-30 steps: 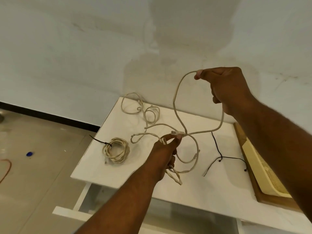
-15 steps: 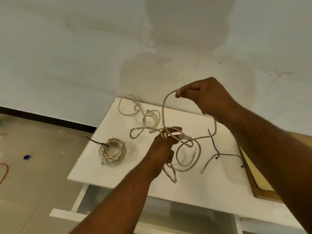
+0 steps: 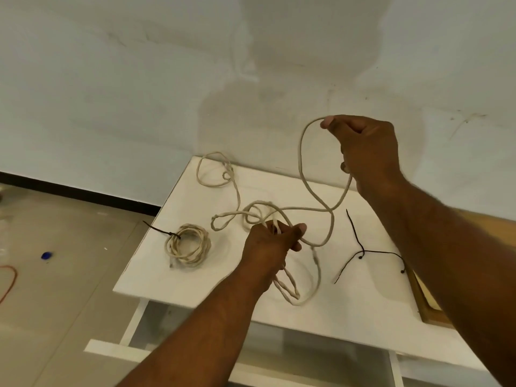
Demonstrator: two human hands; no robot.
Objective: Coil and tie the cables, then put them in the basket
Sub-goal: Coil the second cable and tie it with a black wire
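Midway through coiling the loose beige cable. Gripping the gathered turns in the left hand, fingers curled tight round them, low over the white surface, with a couple of finished loops hanging below the fist. Pinching a further stretch between thumb and forefinger of the right hand, lifted high and to the right against the wall, leaving one tall open loop hanging between the two hands.

Half a second back, holding the right hand down close beside the left, handing over a turn; now raised and drawn apart again, with fresh length pulled through. Meaning one more turn laid in and another being measured out. Also drawing in the slack at the far end: only one small curl left near the back edge of the surface, with a single, straighter run leading forward to the left fist.

Judging by that, still needing a few more passes before tying. Likely next: bringing the raised loop down to the left hand without letting the held turns spring open.

Already done: one coiled cable, bound with a black zip tie, lying on the surface to the left, not yet in the basket. Seeing only a wooden corner there, at the right edge behind the right forearm; probably the basket's frame, though hard to be sure. Spare black ties lying to the right, within easy reach.
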